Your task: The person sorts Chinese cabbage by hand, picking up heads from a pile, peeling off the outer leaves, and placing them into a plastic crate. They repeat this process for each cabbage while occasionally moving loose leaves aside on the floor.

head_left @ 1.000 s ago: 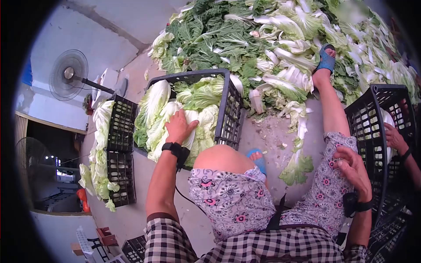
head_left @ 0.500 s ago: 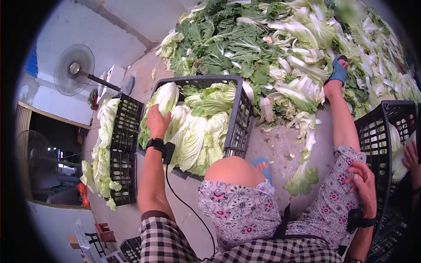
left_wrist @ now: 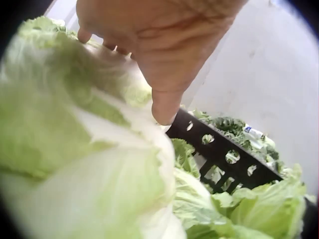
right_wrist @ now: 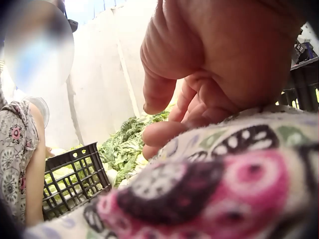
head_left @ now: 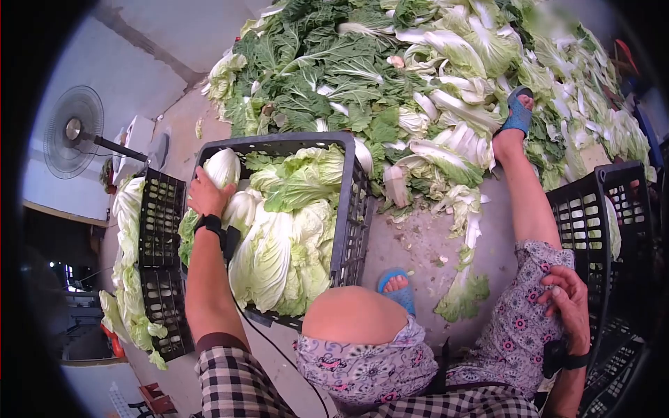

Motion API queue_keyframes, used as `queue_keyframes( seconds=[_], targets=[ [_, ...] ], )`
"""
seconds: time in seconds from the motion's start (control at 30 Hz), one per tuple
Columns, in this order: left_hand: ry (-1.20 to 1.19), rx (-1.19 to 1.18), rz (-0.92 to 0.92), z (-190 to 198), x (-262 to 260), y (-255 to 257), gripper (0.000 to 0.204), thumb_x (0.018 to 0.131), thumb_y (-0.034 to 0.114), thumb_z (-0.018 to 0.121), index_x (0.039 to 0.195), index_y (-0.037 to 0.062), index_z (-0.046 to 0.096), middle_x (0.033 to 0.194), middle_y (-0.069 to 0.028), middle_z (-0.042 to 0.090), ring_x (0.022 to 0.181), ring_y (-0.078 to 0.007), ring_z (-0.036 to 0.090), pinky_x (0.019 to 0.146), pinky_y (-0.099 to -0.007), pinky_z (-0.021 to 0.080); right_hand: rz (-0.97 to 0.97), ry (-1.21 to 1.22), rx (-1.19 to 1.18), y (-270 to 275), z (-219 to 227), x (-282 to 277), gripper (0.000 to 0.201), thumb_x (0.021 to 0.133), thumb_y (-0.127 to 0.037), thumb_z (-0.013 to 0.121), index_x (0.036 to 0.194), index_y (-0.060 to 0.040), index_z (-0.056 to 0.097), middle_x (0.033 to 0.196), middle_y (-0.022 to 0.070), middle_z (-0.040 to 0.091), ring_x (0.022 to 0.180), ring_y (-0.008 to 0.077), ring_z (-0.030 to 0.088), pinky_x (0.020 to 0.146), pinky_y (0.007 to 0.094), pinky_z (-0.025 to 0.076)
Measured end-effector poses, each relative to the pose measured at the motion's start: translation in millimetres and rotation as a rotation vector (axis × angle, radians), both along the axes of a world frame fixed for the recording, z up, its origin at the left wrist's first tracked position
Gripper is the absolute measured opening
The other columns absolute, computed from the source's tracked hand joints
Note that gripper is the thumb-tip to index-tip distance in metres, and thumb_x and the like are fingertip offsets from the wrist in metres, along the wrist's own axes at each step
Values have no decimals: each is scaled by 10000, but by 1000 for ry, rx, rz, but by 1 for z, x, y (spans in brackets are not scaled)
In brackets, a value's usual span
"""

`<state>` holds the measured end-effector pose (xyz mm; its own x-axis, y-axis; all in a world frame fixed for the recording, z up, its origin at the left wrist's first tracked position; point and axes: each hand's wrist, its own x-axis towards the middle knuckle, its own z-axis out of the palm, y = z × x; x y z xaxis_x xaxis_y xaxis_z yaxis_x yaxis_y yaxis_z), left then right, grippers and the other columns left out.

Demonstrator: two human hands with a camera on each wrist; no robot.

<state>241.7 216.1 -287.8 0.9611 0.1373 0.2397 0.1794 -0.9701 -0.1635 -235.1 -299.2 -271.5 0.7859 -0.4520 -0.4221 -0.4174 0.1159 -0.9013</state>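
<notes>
In the head view my left hand [head_left: 208,195] grips a napa cabbage [head_left: 224,166] at the far left corner of a black plastic crate [head_left: 279,141]. The left wrist view has this cabbage [left_wrist: 109,164] large and close, the fingers reaching over its far side and the thumb along its near side. More pale green cabbages [head_left: 272,251] fill the crate beside it. My right hand [head_left: 568,296] rests on the patterned trouser leg [head_left: 512,306], holding nothing. Its fingers [right_wrist: 164,134] hang loosely curled in the right wrist view.
A large heap of cabbage leaves [head_left: 348,76] covers the floor ahead. Filled crates [head_left: 164,223] stand at the left, near a standing fan [head_left: 73,129]. Another black crate [head_left: 582,223] is by my right leg. A loose leaf [head_left: 463,296] lies between my feet.
My left hand has moved from the middle cabbages to the one at the crate's far left, whose rounded white end now shows. The other person's hand has left the right crate. My right hand stays on the leg.
</notes>
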Motion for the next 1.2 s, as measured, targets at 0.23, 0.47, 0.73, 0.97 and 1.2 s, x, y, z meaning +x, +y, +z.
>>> queue_keyframes(
  seconds=[0.23, 0.47, 0.73, 0.97, 1.2],
  targets=[
    [-14, -139, -200, -9, 3, 6, 666, 613, 283, 763, 1183, 82, 483, 1114, -179, 603, 1027, -344, 582, 861, -482, 441, -35, -31, -1, -4, -3, -3, 398, 858, -174, 613, 1191, 13, 499, 996, 94, 619, 710, 146, 642, 489, 206, 500],
    [-533, -607, -364, 38, -39, 22, 746, 658, 227, 793, 1282, 18, 440, 1128, -165, 580, 968, -272, 593, 865, -342, 463, -12, -72, 45, -9, -13, -9, 363, 852, -117, 572, 1183, 15, 501, 1004, 97, 611, 715, 148, 638, 492, 207, 501],
    [-211, -1498, -678, 154, -127, -89, 506, 798, 182, 704, 1219, 16, 477, 1106, -81, 588, 912, -157, 576, 819, -282, 461, 51, -137, 115, -12, -5, -10, 552, 815, -129, 582, 1317, -8, 389, 1130, 131, 549, 713, 160, 637, 523, 232, 495],
    [143, -1142, -816, 210, -250, -211, 652, 662, 228, 697, 1223, -3, 459, 1096, -94, 561, 968, -196, 562, 852, -330, 456, 367, -448, -502, 3, 43, 8, 981, 674, -309, 761, 1428, -11, 208, 1401, 239, 355, 1296, 371, 356, 1070, 415, 307],
    [420, -1244, -961, 156, -271, -200, 473, 893, 269, 535, 1270, 5, 425, 1135, -114, 541, 981, -181, 551, 809, -322, 471, 522, -965, -161, 43, 93, 45, 1121, 536, -422, 845, 1381, 7, 248, 1329, 204, 419, 1236, 281, 412, 1053, 369, 320]
  ],
)
